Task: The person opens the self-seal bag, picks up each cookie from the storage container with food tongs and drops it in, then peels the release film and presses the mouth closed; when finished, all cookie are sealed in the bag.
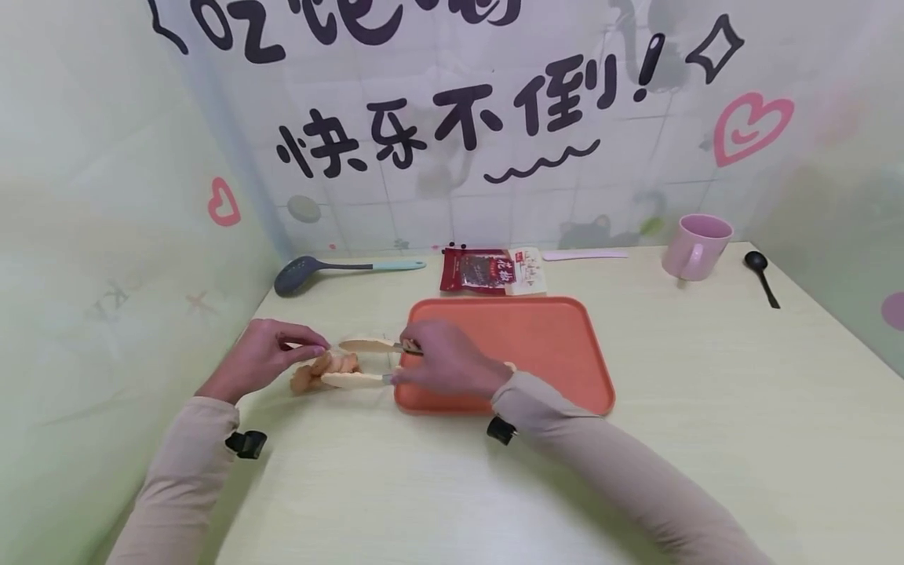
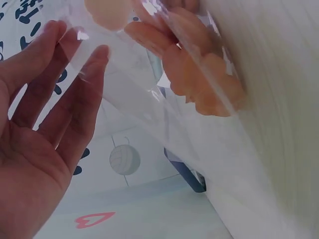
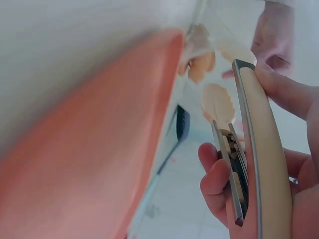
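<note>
My left hand (image 1: 271, 353) pinches the edge of a clear plastic bag (image 2: 134, 99) between thumb and fingertips at the left of the table. Inside lie several orange-tan, rounded, flat pieces (image 2: 204, 79), seen through the plastic. My right hand (image 1: 452, 361) grips a pair of tongs (image 1: 356, 380) with cream-coloured tips and metal arms, over the left edge of the orange tray (image 1: 537, 345). The tong tips are spread apart and point left at the bag's mouth. In the right wrist view, the cream handle (image 3: 266, 159) lies under the thumb.
Behind the bag lies a slotted spoon (image 1: 304, 275) with a light blue handle. A red spice packet (image 1: 480, 271) and a pink strip-shaped utensil (image 1: 586, 255) are along the back wall. A pink mug (image 1: 695, 247) and a small black spoon (image 1: 763, 278) are at the back right.
</note>
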